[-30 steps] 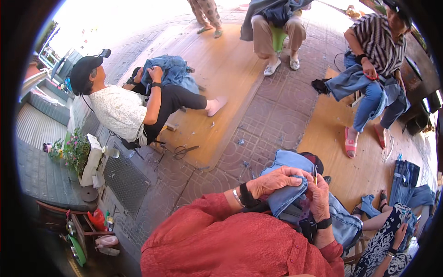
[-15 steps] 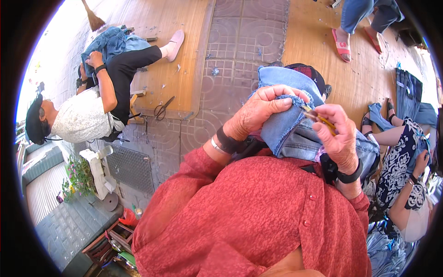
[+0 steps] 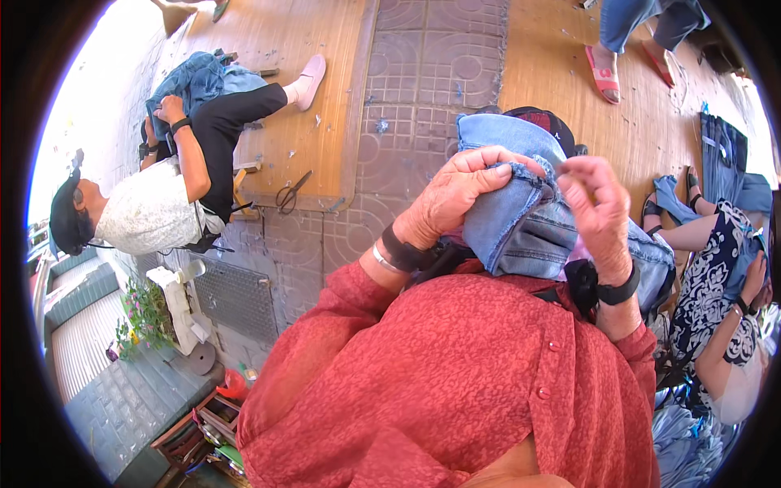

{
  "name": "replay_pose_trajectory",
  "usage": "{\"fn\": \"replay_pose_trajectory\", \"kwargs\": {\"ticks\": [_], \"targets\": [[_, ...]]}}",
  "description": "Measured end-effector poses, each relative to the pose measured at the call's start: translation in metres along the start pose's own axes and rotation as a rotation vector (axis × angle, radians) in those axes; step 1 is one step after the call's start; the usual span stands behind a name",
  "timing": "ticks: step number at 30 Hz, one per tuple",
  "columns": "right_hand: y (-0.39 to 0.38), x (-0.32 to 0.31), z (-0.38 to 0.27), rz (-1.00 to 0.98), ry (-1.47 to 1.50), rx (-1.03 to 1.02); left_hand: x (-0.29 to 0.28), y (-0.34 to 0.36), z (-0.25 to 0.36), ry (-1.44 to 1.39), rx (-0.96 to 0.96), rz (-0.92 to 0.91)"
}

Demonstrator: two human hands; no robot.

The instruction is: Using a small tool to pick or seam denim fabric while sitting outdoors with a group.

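Note:
A pair of light-blue jeans (image 3: 529, 252) lies across my lap. My left hand (image 3: 464, 191) is closed on its frayed edge, thumb on top and fingers behind, holding the cloth up. Close to that edge, on its right, my right hand (image 3: 598, 199) is raised with bent fingers, index finger and thumb drawn together. Its fingertips are a little blurred. What they pinch is too small to make out, and the slim yellow tool seen earlier is hidden now.
Scissors (image 3: 291, 193) lie on the wooden mat at left, near a seated person (image 3: 146, 203) handling denim. At right another seated person (image 3: 720, 301) holds blue cloth beside piled jeans (image 3: 687, 443). Someone in pink sandals (image 3: 604, 77) stands at far right.
My right hand has shifted slightly up, and its fingertips have turned to the frayed edge. The yellow tool has gone out of sight. My left hand keeps its hold on the jeans.

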State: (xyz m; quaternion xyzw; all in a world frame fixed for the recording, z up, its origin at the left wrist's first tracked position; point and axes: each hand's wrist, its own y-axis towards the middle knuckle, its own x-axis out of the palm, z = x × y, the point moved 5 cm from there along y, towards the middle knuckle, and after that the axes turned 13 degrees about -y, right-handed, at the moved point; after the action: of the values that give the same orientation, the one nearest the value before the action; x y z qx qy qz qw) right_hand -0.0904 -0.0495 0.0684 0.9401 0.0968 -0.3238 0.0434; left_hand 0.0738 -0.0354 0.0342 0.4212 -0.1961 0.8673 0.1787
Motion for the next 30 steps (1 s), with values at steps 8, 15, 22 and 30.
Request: {"fn": "replay_pose_trajectory", "kwargs": {"ticks": [8, 15, 22, 30], "targets": [[-0.005, 0.007, -0.017, -0.111, -0.040, -0.126, -0.007, -0.002, -0.005, -0.012, -0.013, 0.018], [-0.007, 0.005, -0.028, -0.196, 0.023, -0.154, -0.010, -0.002, -0.007, -0.021, 0.014, -0.004], [-0.002, -0.005, -0.006, -0.082, 0.010, 0.024, -0.005, -0.005, 0.002, 0.081, 0.030, -0.030], [0.001, -0.004, -0.003, -0.111, 0.058, 0.101, -0.002, -0.005, 0.006, 0.172, 0.055, -0.023]]}}
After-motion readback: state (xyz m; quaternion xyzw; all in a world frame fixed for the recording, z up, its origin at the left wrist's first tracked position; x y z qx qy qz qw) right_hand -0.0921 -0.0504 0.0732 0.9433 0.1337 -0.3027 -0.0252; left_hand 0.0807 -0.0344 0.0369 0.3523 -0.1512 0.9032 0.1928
